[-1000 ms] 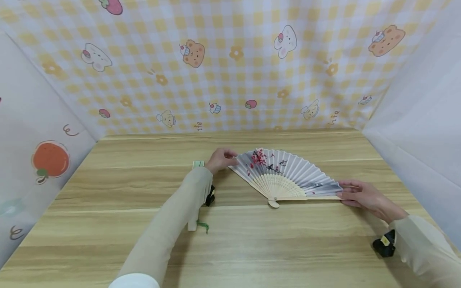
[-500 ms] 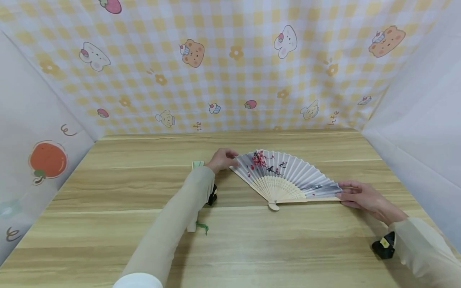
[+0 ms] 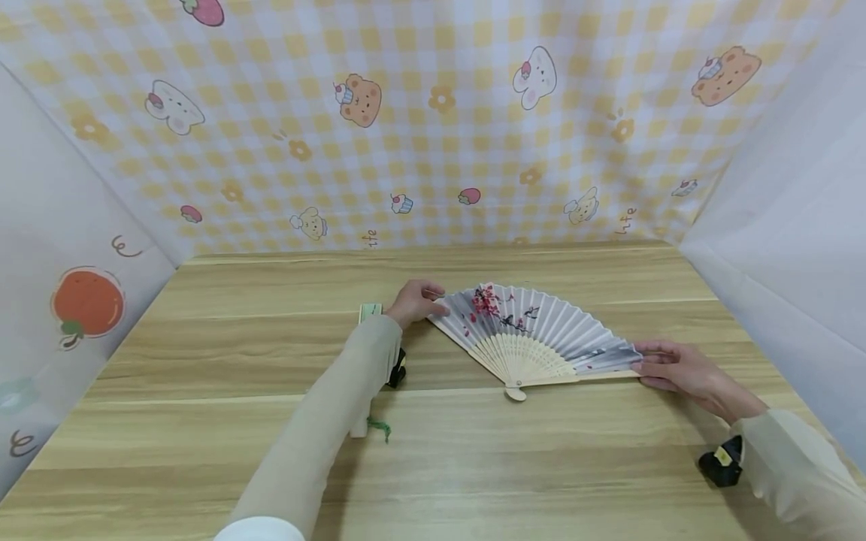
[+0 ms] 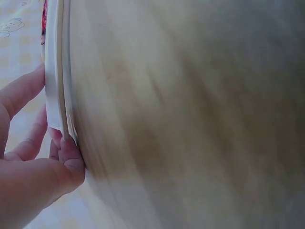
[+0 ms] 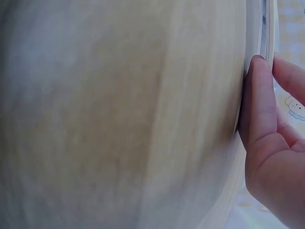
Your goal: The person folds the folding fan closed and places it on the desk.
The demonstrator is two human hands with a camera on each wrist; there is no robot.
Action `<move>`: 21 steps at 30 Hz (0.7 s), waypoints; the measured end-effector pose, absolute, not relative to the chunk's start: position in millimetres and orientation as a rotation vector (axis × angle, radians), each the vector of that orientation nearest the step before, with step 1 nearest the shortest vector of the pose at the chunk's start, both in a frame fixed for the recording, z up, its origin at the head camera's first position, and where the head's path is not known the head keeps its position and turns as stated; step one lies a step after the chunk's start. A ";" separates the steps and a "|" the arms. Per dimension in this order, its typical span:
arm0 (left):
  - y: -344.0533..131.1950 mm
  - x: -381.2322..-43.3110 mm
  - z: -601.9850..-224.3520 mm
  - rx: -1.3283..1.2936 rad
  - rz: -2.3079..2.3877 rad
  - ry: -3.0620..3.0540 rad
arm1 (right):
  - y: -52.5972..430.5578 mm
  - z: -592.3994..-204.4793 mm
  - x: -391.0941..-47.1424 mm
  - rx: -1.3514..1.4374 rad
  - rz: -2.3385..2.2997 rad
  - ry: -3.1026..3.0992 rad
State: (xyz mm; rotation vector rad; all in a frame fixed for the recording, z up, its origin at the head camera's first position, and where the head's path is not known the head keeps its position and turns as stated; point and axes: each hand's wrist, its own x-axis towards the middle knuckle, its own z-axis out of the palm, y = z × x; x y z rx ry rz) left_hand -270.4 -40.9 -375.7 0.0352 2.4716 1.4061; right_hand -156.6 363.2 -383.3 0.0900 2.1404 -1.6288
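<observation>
Left hand: You have the fan's left outer stick pinched near its tip between thumb and fingers, the gap no wider than the stick; other fingers stand loosely apart.
Right hand: You pinch the opposite outer stick at its far end, thumb and fingers against its two sides.
Fan: Spread wide between your two hands, blossom print in view, handle toward you. Whether any of it rests on the table cannot be told.
Pivot: Since a second ago it has come slightly nearer you, the handle with it; the lower stick, then almost level, now rises toward your right hand.
Grip: Both hands stand almost where they did, with no visible release.
Bearing on the work: In my judgement, a small adjustment of a held, spread fan, its spread perhaps slightly narrower.
Pale strip: Lies beside your left hand, mostly hidden by your left sleeve; a green cord shows at its near end.
Table: Wood-grained, beneath everything.
Backdrop: Yellow-checked cloth behind the table.
</observation>
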 end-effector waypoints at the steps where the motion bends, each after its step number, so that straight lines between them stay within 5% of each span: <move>1: -41.6 -270.2 -375.5 0.041 1.409 2.467 | 363.1 -383.1 -156.9 0.091 -1.629 2.138; 21: -48.5 -264.5 -373.5 0.003 1.468 2.375 | 364.9 -381.3 -154.0 0.103 -1.783 2.028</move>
